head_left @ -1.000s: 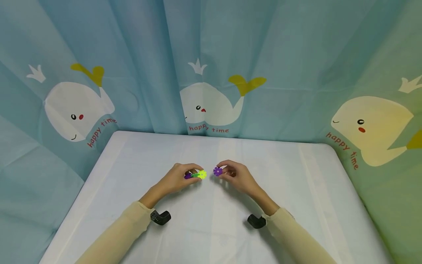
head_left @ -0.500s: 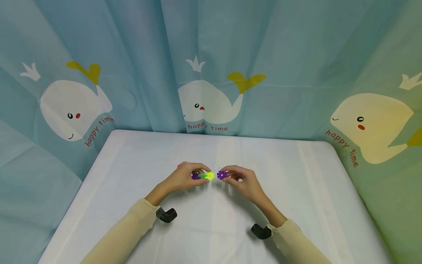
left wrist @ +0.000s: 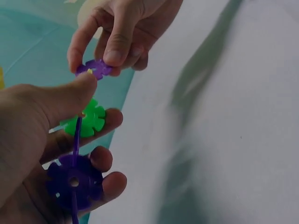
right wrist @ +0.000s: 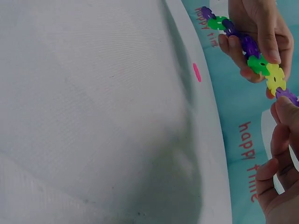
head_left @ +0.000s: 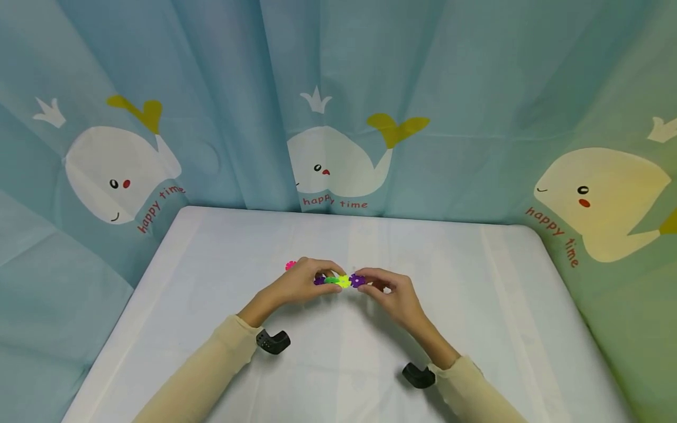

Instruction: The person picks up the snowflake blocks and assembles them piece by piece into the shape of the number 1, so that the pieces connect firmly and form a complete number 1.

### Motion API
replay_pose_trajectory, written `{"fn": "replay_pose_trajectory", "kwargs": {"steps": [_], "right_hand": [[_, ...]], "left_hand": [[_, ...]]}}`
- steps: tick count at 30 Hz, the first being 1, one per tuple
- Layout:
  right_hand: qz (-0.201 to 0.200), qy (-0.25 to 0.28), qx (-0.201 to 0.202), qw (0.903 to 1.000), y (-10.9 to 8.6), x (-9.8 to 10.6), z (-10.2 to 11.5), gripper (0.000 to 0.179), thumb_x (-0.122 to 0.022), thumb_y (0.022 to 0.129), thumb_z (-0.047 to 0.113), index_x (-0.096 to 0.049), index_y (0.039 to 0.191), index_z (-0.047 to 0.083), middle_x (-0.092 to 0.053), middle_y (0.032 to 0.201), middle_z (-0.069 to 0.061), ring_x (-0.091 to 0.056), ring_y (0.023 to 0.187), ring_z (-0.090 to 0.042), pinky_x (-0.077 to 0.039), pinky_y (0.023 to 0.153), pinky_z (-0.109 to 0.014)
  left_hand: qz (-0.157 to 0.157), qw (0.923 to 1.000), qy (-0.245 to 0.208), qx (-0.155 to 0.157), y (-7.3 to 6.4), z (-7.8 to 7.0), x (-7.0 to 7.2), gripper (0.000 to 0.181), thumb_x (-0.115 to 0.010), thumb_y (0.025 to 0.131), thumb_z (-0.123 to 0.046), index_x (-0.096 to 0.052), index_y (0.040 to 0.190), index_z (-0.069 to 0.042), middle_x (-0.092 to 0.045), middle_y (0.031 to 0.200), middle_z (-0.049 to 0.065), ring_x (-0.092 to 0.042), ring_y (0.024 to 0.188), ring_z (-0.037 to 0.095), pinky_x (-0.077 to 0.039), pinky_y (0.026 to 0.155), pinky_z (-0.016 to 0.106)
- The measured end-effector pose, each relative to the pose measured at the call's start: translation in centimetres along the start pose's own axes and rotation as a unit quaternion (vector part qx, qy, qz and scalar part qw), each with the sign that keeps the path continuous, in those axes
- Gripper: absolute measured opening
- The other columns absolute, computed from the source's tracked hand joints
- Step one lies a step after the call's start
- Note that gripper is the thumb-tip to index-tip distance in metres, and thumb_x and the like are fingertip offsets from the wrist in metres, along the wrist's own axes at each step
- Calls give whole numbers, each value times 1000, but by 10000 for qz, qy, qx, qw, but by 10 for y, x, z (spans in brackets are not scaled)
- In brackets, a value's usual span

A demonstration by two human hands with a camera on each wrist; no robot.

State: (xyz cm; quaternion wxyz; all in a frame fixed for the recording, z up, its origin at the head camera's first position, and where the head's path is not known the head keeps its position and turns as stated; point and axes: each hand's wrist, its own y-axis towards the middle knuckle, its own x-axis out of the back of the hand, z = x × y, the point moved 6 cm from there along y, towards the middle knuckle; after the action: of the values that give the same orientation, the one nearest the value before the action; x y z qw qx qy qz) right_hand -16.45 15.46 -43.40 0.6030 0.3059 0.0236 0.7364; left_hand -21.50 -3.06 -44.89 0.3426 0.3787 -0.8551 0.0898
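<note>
My left hand (head_left: 302, 283) pinches a chain of plastic snowflake discs near its yellow end disc (right wrist: 275, 80). Behind the yellow one come a green disc (left wrist: 96, 122) and several purple discs (left wrist: 86, 170), with another green one (right wrist: 216, 22) further back in the right wrist view. My right hand (head_left: 394, 294) pinches a single purple snowflake disc (head_left: 357, 281) between thumb and index finger. This disc meets the edge of the yellow disc; I cannot tell whether their slots are engaged. In the left wrist view my left thumb hides most of the yellow disc.
A pink disc (head_left: 290, 266) lies on the white table (head_left: 423, 247) just behind my left hand. A blue curtain (head_left: 465, 106) with whale prints hangs around the back and sides. Black wrist devices sit at both cuffs, such as the left device (head_left: 273, 342).
My left hand has moved to the right with the chain, closing the gap between the yellow disc and the purple disc. The pink disc behind it has come into view.
</note>
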Motion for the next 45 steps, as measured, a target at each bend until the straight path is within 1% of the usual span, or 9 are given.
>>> {"fn": "replay_pose_trajectory", "kwargs": {"steps": [4,8,12,15,19,24,34,40,45], "right_hand": [[-157,-40,80,9998,-5,2,-11,28,-77,84,-11,-76,111,0,-77,97,-13,-64,70,-26,-52,61,-29],[-192,-8,74,9998,-9,3,-23,29,-78,85,-7,-77,112,5,-78,99,-7,-65,73,-17,-52,63,-25],[-176,166,21,9997,-12,5,-26,26,-78,87,-2,-78,111,8,-78,99,-5,-66,74,-13,-52,64,-22],[-232,270,11,9994,-13,6,-26,25,-79,87,-1,-79,110,9,-78,99,-5,-67,75,-14,-53,65,-22],[-392,315,109,9987,-16,5,-24,27,-79,84,-7,-79,109,3,-78,99,-10,-70,78,-16,-54,66,-22],[-578,265,214,9977,-16,4,-22,27,-79,82,-12,-79,105,0,-78,98,-13,-70,78,-17,-53,67,-20],[-537,301,176,9979,-17,2,-21,24,-79,82,-10,-80,103,1,-78,95,-11,-71,78,-20,-52,69,-20],[-529,269,212,9980,-16,5,-19,24,-80,82,-8,-80,103,4,-78,94,-9,-72,78,-18,-50,65,-19],[-559,287,262,9977,-17,6,-20,24,-80,82,-9,-80,103,2,-78,94,-10,-73,79,-17,-52,66,-19]], "left_hand": [[3,10000,8,-6,2,-3,-2,28,-79,93,-22,-73,118,-11,-74,95,-4,-63,84,6,-50,72,24],[-60,9999,-139,15,3,-4,-3,27,-81,91,-23,-74,115,-13,-74,92,-7,-64,81,4,-51,72,25],[-114,9996,-276,10,3,-5,-3,27,-83,89,-23,-76,113,-13,-75,90,-7,-65,79,3,-52,72,25],[-94,9995,-295,-61,4,-6,-3,27,-83,89,-24,-77,112,-11,-76,92,-5,-66,81,3,-53,73,25],[5,9991,-407,-143,6,-7,-5,29,-84,88,-23,-77,113,-9,-78,95,-3,-70,85,3,-55,75,25],[148,9982,-581,-59,7,-7,-7,30,-84,88,-23,-77,112,-8,-78,95,-3,-71,84,2,-56,76,25],[244,9961,-849,-52,8,-8,-10,28,-86,86,-22,-77,109,-8,-77,91,-4,-71,82,4,-56,79,26],[236,9967,-771,-44,10,-9,-11,29,-85,87,-24,-77,111,-9,-77,96,-4,-70,85,2,-55,80,25],[238,9973,-678,-143,11,-10,-12,29,-83,89,-24,-76,112,-8,-78,99,-2,-70,90,3,-55,81,23]]}}
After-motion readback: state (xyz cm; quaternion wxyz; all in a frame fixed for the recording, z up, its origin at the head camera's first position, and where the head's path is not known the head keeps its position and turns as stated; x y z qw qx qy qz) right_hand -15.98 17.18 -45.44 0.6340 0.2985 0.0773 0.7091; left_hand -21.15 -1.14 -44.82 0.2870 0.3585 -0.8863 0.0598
